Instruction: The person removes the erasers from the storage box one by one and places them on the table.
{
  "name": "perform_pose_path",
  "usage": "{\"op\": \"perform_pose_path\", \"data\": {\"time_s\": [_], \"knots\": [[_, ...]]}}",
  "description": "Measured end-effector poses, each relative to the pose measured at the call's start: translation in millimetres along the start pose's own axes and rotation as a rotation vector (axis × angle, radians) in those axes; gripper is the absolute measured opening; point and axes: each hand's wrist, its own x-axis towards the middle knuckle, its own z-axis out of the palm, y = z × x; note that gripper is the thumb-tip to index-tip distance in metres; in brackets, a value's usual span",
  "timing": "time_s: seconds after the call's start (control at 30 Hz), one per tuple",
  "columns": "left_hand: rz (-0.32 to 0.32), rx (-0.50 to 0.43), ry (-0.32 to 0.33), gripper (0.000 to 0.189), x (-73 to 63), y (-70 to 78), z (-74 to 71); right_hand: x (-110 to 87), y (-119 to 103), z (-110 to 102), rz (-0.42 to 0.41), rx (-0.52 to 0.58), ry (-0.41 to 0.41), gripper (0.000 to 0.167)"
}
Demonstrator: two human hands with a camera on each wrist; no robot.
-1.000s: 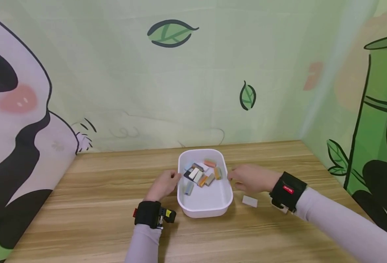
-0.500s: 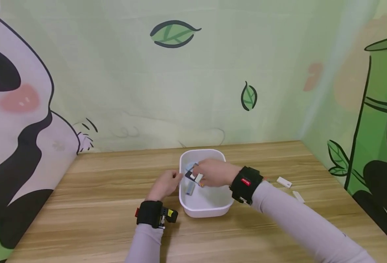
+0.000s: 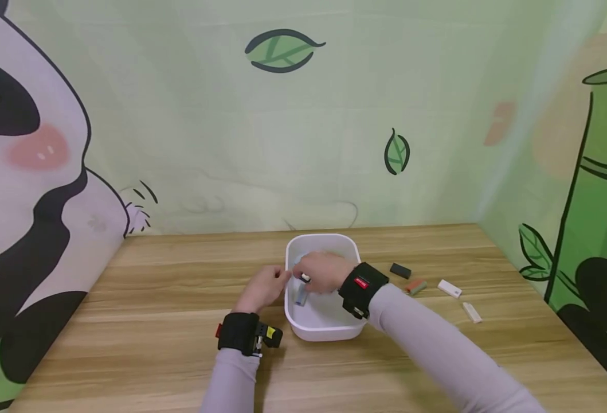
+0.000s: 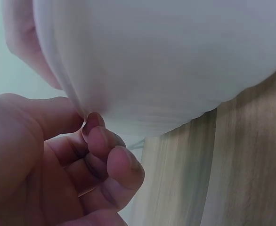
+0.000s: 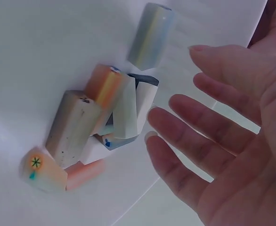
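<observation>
Behind everything you have a pale green backdrop (image 3: 205, 103) with a panda at the left of the head view and bamboo at the right. Your wooden table (image 3: 153, 355) fills the lower part. The white box (image 3: 326, 331) stands upright on it, just right of the lower centre. Your right hand (image 3: 324, 271) is inside the box; the right wrist view shows its fingers straight and spread wide, beside the blocks. Your left hand (image 3: 263, 287) is at the box's left edge in the head view, pinching the rim between thumb and finger. Each wrist wears a black band.

Small blocks lie inside the box: in the right wrist view, a blue-grey block (image 5: 152, 36) sits at upper centre, apart from a jumbled pile at centre left that includes a pale block (image 5: 72, 129) and an orange block (image 5: 104, 89). Right of the box on the table, in the head view, lie a dark block (image 3: 400, 271), an orange-and-green block (image 3: 416, 287), a white block (image 3: 449, 288) and a narrower white piece (image 3: 472, 312).
</observation>
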Motion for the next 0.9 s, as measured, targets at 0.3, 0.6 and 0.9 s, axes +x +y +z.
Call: {"op": "perform_pose_path", "data": {"time_s": [0.3, 0.6, 0.9], "knots": [[-0.011, 0.030, 0.005, 0.033, 0.2, 0.6, 0.4, 10.6, -7, 7, 0.164, -0.001, -0.081, 0.027], [-0.035, 0.018, 0.001, 0.031, 0.1, 1.4, 0.6, 11.2, -11, 11, 0.206, 0.047, -0.107, 0.027], [-0.040, 0.001, 0.005, 0.030, 2.1, 0.6, 2.1, 14.3, -13, 17, 0.155, -0.014, -0.076, 0.022]]}}
